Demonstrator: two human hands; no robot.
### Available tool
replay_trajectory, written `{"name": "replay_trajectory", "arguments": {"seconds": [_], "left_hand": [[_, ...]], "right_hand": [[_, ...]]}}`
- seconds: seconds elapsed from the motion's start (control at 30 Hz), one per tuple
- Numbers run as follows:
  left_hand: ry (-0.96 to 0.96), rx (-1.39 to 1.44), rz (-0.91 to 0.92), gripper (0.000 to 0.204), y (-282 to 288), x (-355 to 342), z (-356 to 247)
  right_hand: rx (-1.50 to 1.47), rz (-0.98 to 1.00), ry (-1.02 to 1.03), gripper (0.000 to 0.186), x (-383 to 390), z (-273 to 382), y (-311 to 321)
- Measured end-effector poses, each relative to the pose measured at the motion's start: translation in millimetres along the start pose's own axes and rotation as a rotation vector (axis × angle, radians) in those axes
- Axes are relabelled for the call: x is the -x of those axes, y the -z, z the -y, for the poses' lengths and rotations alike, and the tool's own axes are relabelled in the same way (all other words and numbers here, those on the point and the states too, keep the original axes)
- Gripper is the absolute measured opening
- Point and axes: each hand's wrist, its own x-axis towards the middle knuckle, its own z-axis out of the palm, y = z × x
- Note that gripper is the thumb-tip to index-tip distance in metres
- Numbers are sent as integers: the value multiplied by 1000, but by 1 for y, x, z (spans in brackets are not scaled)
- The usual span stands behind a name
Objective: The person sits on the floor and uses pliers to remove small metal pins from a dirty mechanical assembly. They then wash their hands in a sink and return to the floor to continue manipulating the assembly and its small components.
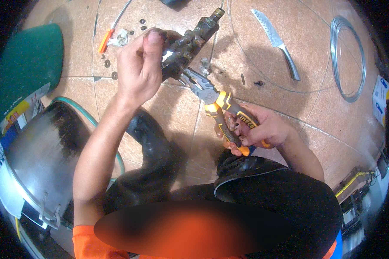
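Note:
My left hand (139, 69) is closed around a dark, greasy metal valve body (193, 41), tilted up to the right, with a threaded brass-coloured end at the top. My right hand (266, 127) grips the yellow-and-black handles of combination pliers (208, 96). The pliers' jaws are parted and lie at the lower end of the valve body. Whether they touch it I cannot tell. Below the valve body, a small greyish crumpled scrap (205, 65) lies on the tiles.
A kitchen knife (275, 39) and a coil of wire (348, 60) lie on the tiled floor (307, 110) at right. Small dark fittings (259, 83) sit nearer. At left are an orange-handled screwdriver (104, 42), black rubber rings (107, 63) and a large metal pot (43, 146).

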Motion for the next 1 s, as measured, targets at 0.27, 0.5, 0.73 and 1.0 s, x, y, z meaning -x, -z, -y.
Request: {"name": "replay_trajectory", "arguments": {"seconds": [0.27, 0.5, 0.73, 1.0], "left_hand": [[251, -417, 178, 52, -13, -17, -1], [217, -198, 28, 57, -11, -5, 23], [63, 181, -19, 52, -4, 3, 28], [-36, 259, -65, 54, 5, 3, 29]], "right_hand": [[2102, -821, 59, 37, -16, 1, -26], [1297, -494, 62, 39, 2, 11, -7], [55, -52, -72, 74, -4, 9, -9], [-228, 89, -56, 90, -7, 13, -10]]}}
